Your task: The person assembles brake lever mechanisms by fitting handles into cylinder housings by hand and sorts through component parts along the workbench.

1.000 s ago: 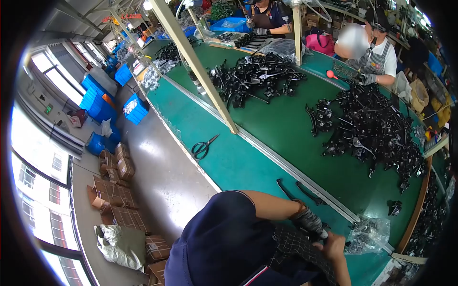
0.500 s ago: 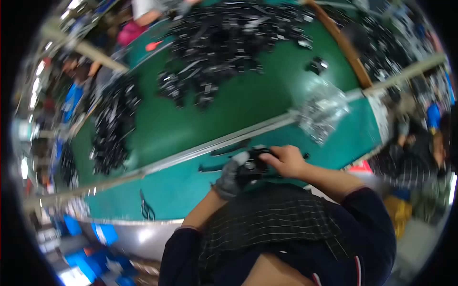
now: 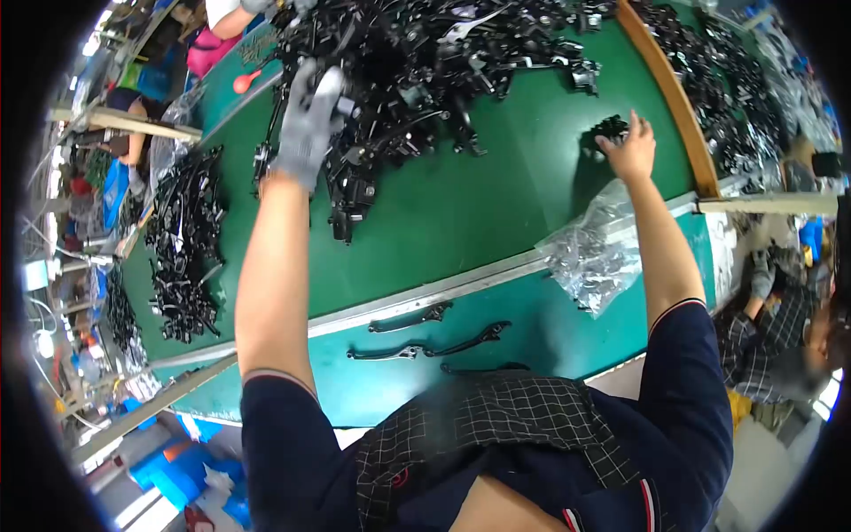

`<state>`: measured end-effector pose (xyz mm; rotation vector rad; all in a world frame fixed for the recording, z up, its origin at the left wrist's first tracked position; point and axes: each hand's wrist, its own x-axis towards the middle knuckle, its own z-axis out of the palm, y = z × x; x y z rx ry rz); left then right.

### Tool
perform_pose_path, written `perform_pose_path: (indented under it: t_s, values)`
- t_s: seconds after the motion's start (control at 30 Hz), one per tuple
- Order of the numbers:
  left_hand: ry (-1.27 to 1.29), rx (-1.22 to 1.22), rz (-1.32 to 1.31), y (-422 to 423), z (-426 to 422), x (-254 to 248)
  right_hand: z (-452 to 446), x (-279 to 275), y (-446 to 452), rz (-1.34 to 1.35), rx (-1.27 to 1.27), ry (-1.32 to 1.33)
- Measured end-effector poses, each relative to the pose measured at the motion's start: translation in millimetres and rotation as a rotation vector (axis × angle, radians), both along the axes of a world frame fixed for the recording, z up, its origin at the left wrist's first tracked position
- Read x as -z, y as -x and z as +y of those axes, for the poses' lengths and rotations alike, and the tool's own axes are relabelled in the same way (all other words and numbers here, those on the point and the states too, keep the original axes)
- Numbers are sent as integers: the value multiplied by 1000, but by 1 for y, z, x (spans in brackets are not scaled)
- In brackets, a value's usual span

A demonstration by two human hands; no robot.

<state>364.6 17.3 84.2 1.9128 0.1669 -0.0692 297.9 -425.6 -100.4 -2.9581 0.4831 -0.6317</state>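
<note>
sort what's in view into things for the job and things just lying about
Job: black parts pile, at the left hand; small black part, by the right hand; probably levers.

Seemingly lying about: clear plastic bag; red object; pink bag.

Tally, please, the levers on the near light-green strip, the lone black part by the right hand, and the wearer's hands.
Levers: 4, one partly hidden
Lone black part: 1
Gloved left hand: 1
Bare right hand: 1
Total: 7

Glossy parts, cloth glove, smooth tabletop (faintly shiny), crinkled plastic bag, wooden strip
</note>
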Motion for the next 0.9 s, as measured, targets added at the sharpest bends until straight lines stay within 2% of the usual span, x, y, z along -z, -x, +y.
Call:
perform_pose_path:
  t_s: [0.03, 0.07, 0.1, 0.17, 0.2, 0.23, 0.3, 0.37, 0.43, 0.47, 0.5, 0.53, 0.57, 0.6, 0.63, 0.67, 0.73, 0.77, 0.8, 0.87, 0.9]
  values:
    - [-95, -4, 47, -23, 0, 10, -8, 6, -7, 81, 12, -136]
    - [-476, -19, -169, -59, 12, 40, -9, 10, -12, 175, 27, -269]
    - [-864, -13, -367, -72, 31, 74, -5, 6, -19, 226, 7, -274]
    - [-1265, 14, -745, -44, 12, 51, 7, -8, -25, 416, 120, -401]
    - [-923, 128, -776, -11, -4, 40, 22, -8, -19, 461, 104, -404]
    - [-578, 217, -789, 23, -17, 35, 46, -10, -10, 411, -18, -541]
    - [37, 580, -132, 68, -7, 80, 113, -27, 21, 383, -261, -839]
    - [537, 449, 63, 131, -5, 107, 189, -54, 65, 474, -468, -1124]
    - [-461, 618, -136, 165, 21, 72, 242, -76, 102, 685, -678, -1438]
    - [35, 467, 185, 189, 35, 67, 262, -83, 115, 827, -792, -1626]
    - [537, 296, 491, 218, 51, 73, 279, -75, 126, 905, -844, -1339]
    - [713, 243, 544, 250, 75, 93, 295, -59, 141, 966, -882, -1047]
    - [888, 193, 596, 276, 95, 108, 310, -42, 161, 798, -994, -753]
    - [889, 199, 583, 296, 104, 103, 322, -26, 180, 620, -1076, -459]
    - [1031, 117, 717, 317, 110, 96, 328, -17, 189, 611, -1081, -450]
    - [1173, 26, 847, 333, 115, 90, 333, -9, 195, 642, -1098, -294]
    - [1179, -6, 765, 351, 108, 82, 346, -4, 202, 689, -1125, 16]
    - [1182, -25, 706, 358, 101, 79, 346, -6, 201, 679, -1133, 24]
    - [1187, -39, 654, 365, 97, 76, 340, -13, 200, 749, -1034, -24]
    - [1154, 14, 675, 368, 94, 69, 325, -31, 203, 804, -903, -59]
    - [1118, 58, 707, 365, 89, 67, 314, -49, 206, 756, -751, -346]
